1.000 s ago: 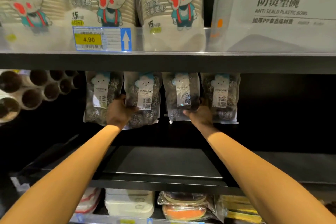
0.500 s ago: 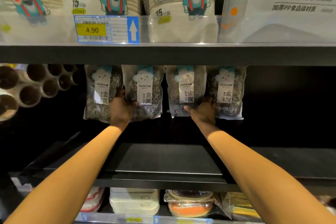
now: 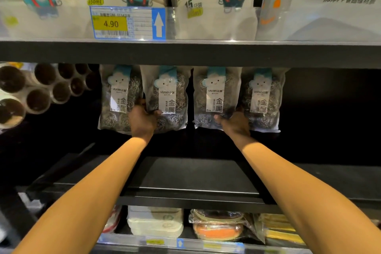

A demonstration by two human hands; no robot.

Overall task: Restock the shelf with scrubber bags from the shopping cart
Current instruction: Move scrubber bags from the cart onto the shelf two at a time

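four scrubber bags (image 3: 216,97) hang, bottoms gripped by left hand (image 3: 142,121), right hand (image 3: 235,123).

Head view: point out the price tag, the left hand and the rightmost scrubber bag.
price tag (image 3: 111,24), head view, on its yellow 4.90 panel.
left hand (image 3: 142,120), head view, back of the hand.
rightmost scrubber bag (image 3: 262,97), head view, on its white label.

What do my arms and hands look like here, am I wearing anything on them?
Nothing worn shows. The left hand and right hand have no gloves, and no ring, watch or bracelet shows, though they sit in shadow. The left forearm and right forearm are uncovered down to the picture's bottom edge, so no sleeve is visible.
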